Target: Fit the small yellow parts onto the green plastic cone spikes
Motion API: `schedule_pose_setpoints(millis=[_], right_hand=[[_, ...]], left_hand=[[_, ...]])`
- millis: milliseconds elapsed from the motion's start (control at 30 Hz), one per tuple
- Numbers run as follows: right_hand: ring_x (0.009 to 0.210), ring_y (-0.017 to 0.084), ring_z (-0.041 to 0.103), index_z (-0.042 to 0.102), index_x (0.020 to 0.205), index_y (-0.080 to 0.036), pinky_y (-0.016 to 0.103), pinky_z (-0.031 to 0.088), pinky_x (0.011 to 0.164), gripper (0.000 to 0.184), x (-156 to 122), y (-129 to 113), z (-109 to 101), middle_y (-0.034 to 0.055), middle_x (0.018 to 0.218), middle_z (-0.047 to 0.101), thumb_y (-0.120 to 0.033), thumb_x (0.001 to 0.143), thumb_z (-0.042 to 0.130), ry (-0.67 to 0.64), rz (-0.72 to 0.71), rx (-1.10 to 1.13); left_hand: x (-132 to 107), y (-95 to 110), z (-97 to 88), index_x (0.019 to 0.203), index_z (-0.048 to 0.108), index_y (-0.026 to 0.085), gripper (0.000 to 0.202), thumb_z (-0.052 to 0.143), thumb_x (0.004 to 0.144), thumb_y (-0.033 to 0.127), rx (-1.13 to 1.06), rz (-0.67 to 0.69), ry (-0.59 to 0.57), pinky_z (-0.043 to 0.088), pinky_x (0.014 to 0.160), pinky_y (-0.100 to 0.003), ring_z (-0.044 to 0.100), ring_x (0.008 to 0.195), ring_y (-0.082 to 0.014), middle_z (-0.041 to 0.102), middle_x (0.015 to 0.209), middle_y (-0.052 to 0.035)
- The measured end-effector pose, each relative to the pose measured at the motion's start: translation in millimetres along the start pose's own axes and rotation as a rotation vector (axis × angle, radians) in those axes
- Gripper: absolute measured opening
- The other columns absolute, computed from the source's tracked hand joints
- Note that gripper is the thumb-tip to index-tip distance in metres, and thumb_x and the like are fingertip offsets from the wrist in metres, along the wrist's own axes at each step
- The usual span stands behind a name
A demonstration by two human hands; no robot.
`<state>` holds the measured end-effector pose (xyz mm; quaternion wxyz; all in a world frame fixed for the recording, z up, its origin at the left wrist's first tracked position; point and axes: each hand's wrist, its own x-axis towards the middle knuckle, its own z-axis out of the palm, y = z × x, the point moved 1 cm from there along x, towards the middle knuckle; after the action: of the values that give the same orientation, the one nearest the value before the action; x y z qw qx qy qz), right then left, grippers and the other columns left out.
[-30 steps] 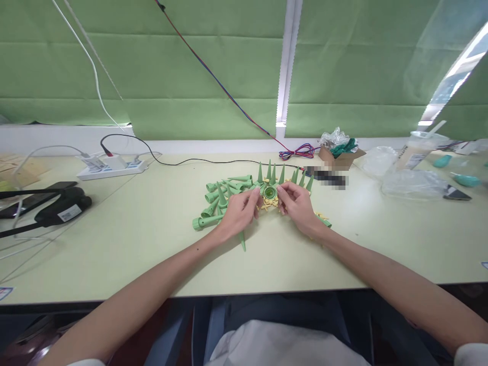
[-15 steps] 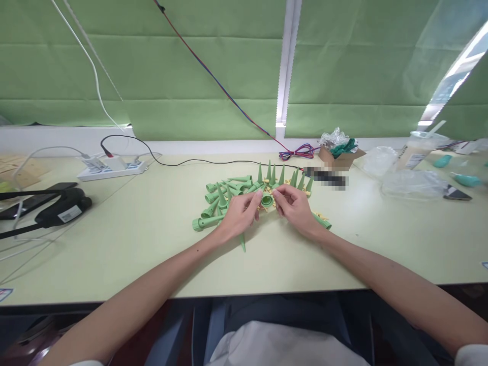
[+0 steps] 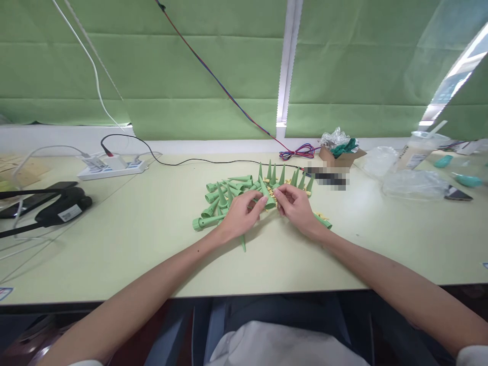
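A green plastic cone-shaped spike (image 3: 265,192) is pinched between the thumb and fingers of my left hand (image 3: 243,212). Its tip points up and away, and its wide base faces toward me. Close by on the right, my right hand (image 3: 294,206) has its thumb and fingertips pressed together; what they hold, if anything, is too small to make out. Small yellow pieces (image 3: 271,191) lie on the table between and behind the hands. Several more green spikes (image 3: 282,176) stand upright behind them, and others (image 3: 209,222) lie in a heap beside my left hand.
A white power strip (image 3: 113,169) and a black strapped device (image 3: 64,206) occupy the left side. A black cable crosses the back to a blurred dark object (image 3: 326,176). Toward the right are a small cardboard box (image 3: 339,158), a drink cup (image 3: 412,152) and plastic bags (image 3: 414,184).
The green spike in my left hand has tipped: its open base faced me before, and now its side shows with the tip up. My right hand has barely moved.
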<state>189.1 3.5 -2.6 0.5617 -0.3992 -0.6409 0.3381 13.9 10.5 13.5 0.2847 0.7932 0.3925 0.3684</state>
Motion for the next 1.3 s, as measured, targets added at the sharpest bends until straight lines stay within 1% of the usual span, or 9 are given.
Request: schedule_pose_setpoints(millis=[133, 233, 467, 667, 900, 1067, 1300], right_hand=[[0.044, 0.012, 0.046, 0.056, 0.076, -0.022, 0.028, 0.037, 0.046, 0.034, 0, 1, -1, -0.0037, 0.053, 0.049, -0.051, 0.092, 0.059, 0.009, 0.008, -0.007], [0.044, 0.012, 0.046, 0.057, 0.076, -0.021, 0.028, 0.037, 0.046, 0.034, 1, 2, -1, -0.0035, 0.054, 0.049, -0.051, 0.092, 0.059, 0.015, 0.003, -0.015], [0.043, 0.012, 0.045, 0.056, 0.075, -0.022, 0.028, 0.037, 0.045, 0.035, 1, 3, -1, -0.0039, 0.052, 0.049, -0.052, 0.091, 0.059, 0.022, -0.001, -0.046], [0.043, 0.012, 0.045, 0.056, 0.074, -0.022, 0.028, 0.036, 0.045, 0.037, 2, 3, -1, -0.0038, 0.051, 0.049, -0.055, 0.09, 0.06, 0.023, 0.008, -0.056], [0.043, 0.012, 0.044, 0.056, 0.073, -0.021, 0.028, 0.036, 0.045, 0.037, 2, 4, -1, -0.0041, 0.051, 0.048, -0.053, 0.09, 0.061, 0.029, 0.019, -0.063], [0.043, 0.012, 0.043, 0.054, 0.07, -0.021, 0.027, 0.035, 0.044, 0.04, 3, 4, -1, -0.0037, 0.051, 0.048, -0.056, 0.087, 0.062, 0.039, 0.021, -0.076], [0.043, 0.011, 0.041, 0.055, 0.07, -0.021, 0.027, 0.034, 0.045, 0.039, 3, 3, 0, -0.0038, 0.05, 0.047, -0.055, 0.088, 0.062, 0.026, 0.02, -0.067]], left_hand=[[1, -2, 0.6, 0.093, 0.06, 0.017, 0.034, 0.047, 0.097, 0.047, 0.023, 0.028, 0.008, 0.049, 0.056, -0.025, 0.062, 0.066, -0.0156, 0.062, 0.079, -0.004], [2, -4, 1.3, 0.094, 0.06, 0.017, 0.031, 0.048, 0.096, 0.045, 0.042, 0.057, 0.015, 0.05, 0.057, -0.026, 0.061, 0.067, -0.015, 0.061, 0.087, -0.0054], [2, -8, 2.3, 0.102, 0.058, 0.018, 0.025, 0.052, 0.095, 0.041, 0.073, 0.082, 0.016, 0.05, 0.057, -0.028, 0.059, 0.065, -0.014, 0.062, 0.096, -0.007], [3, -10, 2.9, 0.101, 0.056, 0.019, 0.021, 0.055, 0.093, 0.038, 0.082, 0.109, 0.024, 0.049, 0.055, -0.026, 0.062, 0.069, -0.0154, 0.061, 0.095, -0.0066], [2, -14, 3.0, 0.104, 0.055, 0.018, 0.018, 0.056, 0.094, 0.033, 0.127, 0.159, 0.021, 0.05, 0.057, -0.025, 0.061, 0.07, -0.0134, 0.058, 0.099, -0.0062], [2, -15, 3.2, 0.108, 0.054, 0.019, 0.019, 0.056, 0.094, 0.031, 0.139, 0.171, 0.031, 0.051, 0.058, -0.024, 0.06, 0.069, -0.0123, 0.057, 0.103, -0.0067], [1, -15, 3.5, 0.107, 0.052, 0.019, 0.018, 0.058, 0.093, 0.03, 0.152, 0.188, 0.042, 0.051, 0.057, -0.024, 0.059, 0.069, -0.0121, 0.057, 0.099, -0.0054]])
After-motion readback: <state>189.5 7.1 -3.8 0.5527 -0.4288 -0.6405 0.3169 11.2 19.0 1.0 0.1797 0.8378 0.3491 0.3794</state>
